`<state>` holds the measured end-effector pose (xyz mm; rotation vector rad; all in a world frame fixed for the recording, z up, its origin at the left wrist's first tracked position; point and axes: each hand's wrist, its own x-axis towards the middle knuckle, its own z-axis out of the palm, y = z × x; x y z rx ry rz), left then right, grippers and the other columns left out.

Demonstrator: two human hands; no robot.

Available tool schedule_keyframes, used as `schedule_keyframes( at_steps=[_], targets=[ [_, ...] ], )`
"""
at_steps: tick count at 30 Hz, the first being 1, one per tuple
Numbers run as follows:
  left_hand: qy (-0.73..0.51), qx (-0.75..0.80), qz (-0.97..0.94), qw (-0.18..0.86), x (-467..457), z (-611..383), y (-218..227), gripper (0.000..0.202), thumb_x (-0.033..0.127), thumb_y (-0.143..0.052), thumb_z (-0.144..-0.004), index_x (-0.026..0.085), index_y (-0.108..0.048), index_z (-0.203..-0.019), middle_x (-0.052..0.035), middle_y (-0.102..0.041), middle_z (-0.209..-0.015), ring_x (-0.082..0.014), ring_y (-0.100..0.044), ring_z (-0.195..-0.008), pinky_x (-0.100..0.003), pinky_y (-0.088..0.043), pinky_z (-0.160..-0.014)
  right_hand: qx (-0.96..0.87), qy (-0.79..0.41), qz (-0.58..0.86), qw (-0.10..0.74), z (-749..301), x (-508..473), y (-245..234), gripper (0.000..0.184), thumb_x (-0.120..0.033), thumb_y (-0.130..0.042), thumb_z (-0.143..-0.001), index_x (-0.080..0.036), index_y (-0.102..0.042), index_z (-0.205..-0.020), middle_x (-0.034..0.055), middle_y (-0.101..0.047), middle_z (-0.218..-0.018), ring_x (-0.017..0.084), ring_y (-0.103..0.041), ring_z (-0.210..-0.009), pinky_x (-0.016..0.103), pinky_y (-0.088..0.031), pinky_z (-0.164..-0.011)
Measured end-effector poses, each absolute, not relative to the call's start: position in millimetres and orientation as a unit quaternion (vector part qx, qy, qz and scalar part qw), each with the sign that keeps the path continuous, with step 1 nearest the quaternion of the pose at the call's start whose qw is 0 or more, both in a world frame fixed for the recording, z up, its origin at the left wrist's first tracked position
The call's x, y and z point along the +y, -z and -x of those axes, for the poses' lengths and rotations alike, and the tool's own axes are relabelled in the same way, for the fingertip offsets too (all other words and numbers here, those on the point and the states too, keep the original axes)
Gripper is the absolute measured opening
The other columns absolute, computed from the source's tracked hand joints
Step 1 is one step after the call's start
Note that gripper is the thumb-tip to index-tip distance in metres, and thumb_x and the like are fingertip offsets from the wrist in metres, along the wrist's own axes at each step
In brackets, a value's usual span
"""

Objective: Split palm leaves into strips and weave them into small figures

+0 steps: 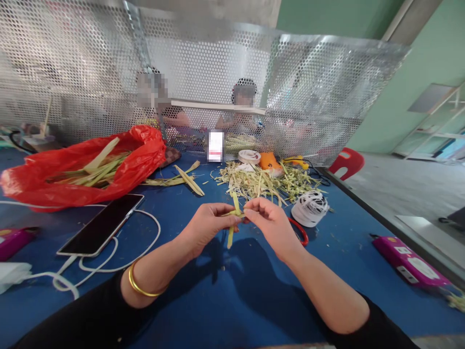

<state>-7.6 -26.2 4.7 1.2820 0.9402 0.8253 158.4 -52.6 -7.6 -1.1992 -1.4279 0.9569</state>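
Note:
Both my hands meet above the middle of the blue table [232, 291]. My left hand [209, 225] is closed in a pinch on a yellow-green leaf strip [231, 230] that hangs down between the hands. My right hand [271, 224] pinches the same strip from the right side, fingers curled. A gold bangle [140, 286] sits on my left wrist. A pile of cut leaf strips [265, 182] lies just beyond the hands.
A red plastic bag [72, 169] with leaf strips lies at the left. A phone [101, 225] with a white cable [119, 257], a white string spool [310, 208], red-handled scissors [301, 232], pink packets [410, 261]. Two people sit behind the perforated metal screen [308, 97].

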Motion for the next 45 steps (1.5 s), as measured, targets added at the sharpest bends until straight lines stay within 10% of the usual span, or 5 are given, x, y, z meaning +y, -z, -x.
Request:
schedule_keyframes(
  at_steps=[10, 27, 39, 45],
  targets=[
    [-0.369, 0.384, -0.387, 0.753, -28.2, 3.2, 9.2, 0.026, 0.033, -0.074, -0.067, 0.017, -0.065, -0.085, -0.0015, -0.066, -0.072, -0.0099, -0.059, -0.059, -0.022, -0.047, -0.061, -0.607, -0.275, 0.541, 0.513, -152.4, -55.6, 12.5, 0.012, -0.026, -0.058, -0.079, -0.02, -0.06, -0.07, -0.0007, -0.062, -0.064, 0.015, -0.056, -0.062, 0.027, -0.044, -0.063],
    [-0.425, 0.468, -0.597, 0.494, -30.7, -8.2, 33.3, 0.034, 0.045, -0.055, -0.081, 0.018, -0.049, -0.062, 0.0059, -0.047, -0.052, -0.0068, -0.042, -0.046, -0.019, -0.032, -0.044, -0.677, -0.194, 0.558, 0.44, -144.0, -64.8, 23.0, 0.016, -0.024, -0.054, -0.083, -0.018, -0.059, -0.069, -0.0009, -0.058, -0.059, 0.012, -0.051, -0.054, 0.024, -0.037, -0.055],
    [-0.316, 0.377, -0.515, 0.702, -24.4, 6.6, 7.1, 0.032, 0.047, -0.061, -0.075, 0.016, -0.057, -0.07, 0.0055, -0.046, -0.053, -0.0073, -0.04, -0.047, -0.022, -0.032, -0.051, -0.466, -0.478, 0.489, 0.561, -148.7, -48.5, 20.0, 0.024, -0.04, -0.067, -0.071, -0.017, -0.06, -0.066, -0.0042, -0.055, -0.059, 0.01, -0.051, -0.054, 0.024, -0.041, -0.058],
    [-0.305, 0.454, -0.591, 0.593, -25.7, 4.8, 7.1, 0.037, 0.052, -0.066, -0.069, 0.015, -0.062, -0.065, 0.0068, -0.041, -0.046, -0.0073, -0.033, -0.045, -0.023, -0.025, -0.047, -0.49, -0.487, 0.47, 0.55, -146.8, -51.6, 22.2, 0.018, -0.031, -0.066, -0.071, -0.017, -0.058, -0.062, -0.0048, -0.053, -0.055, 0.01, -0.049, -0.053, 0.025, -0.039, -0.057]
  ],
)
